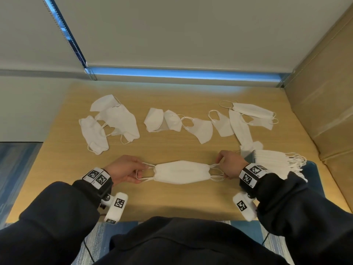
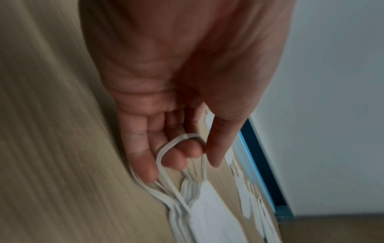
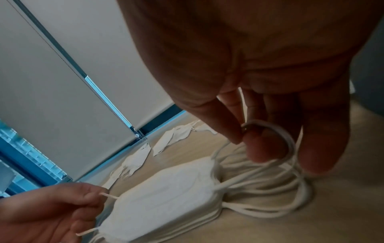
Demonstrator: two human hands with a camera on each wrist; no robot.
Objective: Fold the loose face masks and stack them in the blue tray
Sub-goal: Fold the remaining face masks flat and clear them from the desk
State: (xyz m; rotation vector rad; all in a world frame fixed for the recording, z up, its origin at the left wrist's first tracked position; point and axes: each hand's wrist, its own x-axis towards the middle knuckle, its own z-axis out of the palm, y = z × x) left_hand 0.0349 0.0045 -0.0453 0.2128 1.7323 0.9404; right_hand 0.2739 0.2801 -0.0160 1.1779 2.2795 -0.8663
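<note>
A small bundle of folded white face masks [image 1: 181,172] hangs stretched between my two hands just above the wooden table [image 1: 172,203]. My left hand [image 1: 140,174] pinches the ear loops [image 2: 176,148] at its left end. At the other end my right hand [image 1: 221,168] has its fingers hooked through the right-hand loops [image 3: 270,129]. The bundle [image 3: 166,189] shows as several layers in the right wrist view. A stack of folded masks [image 1: 271,161] lies in the blue tray [image 1: 312,173] at the right, partly hidden by my right sleeve.
Several loose masks lie across the far half of the table: a group at the left [image 1: 114,119], one in the middle [image 1: 162,119], one at the right [image 1: 244,121]. A big cardboard box [image 1: 324,92] stands along the right edge. Closed window blinds sit behind the table.
</note>
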